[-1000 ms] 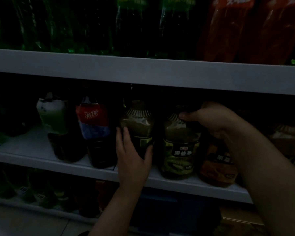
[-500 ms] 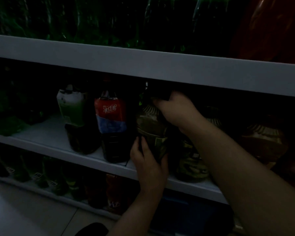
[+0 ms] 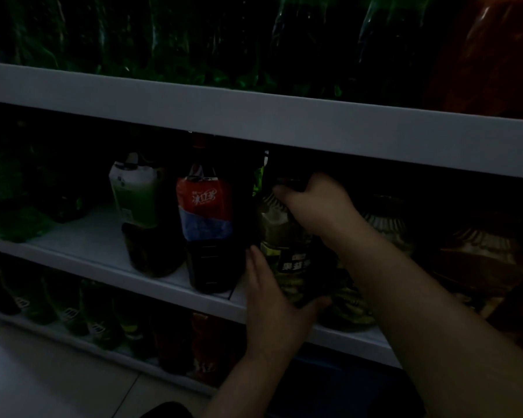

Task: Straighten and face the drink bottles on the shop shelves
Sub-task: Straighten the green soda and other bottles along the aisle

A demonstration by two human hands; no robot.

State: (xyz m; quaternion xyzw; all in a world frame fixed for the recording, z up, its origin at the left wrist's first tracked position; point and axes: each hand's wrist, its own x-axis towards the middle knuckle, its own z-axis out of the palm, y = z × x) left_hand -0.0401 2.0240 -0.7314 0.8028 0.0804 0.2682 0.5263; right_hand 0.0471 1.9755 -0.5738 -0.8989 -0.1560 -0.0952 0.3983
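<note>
A green juice bottle (image 3: pixel 287 236) with a dark label stands on the middle shelf (image 3: pixel 103 251). My right hand (image 3: pixel 311 203) grips its dark cap and neck from above. My left hand (image 3: pixel 272 300) cups the lower body from the left, thumb curled under the front. To its left stand a dark tea bottle with a red and blue label (image 3: pixel 207 230) and a green-labelled bottle (image 3: pixel 139 215). A second green juice bottle (image 3: pixel 354 309) sits behind my right forearm, mostly hidden.
The scene is very dim. Large green bottles (image 3: pixel 194 40) and an orange one (image 3: pixel 495 55) fill the top shelf. Orange juice bottles (image 3: pixel 477 257) stand at the right. Small bottles (image 3: pixel 103 321) line the bottom shelf above a pale floor (image 3: pixel 43 381).
My right hand moved from the right-hand juice bottle's cap to the cap of the bottle my left hand holds. The bottle's label has turned toward the front. The view shifted left.
</note>
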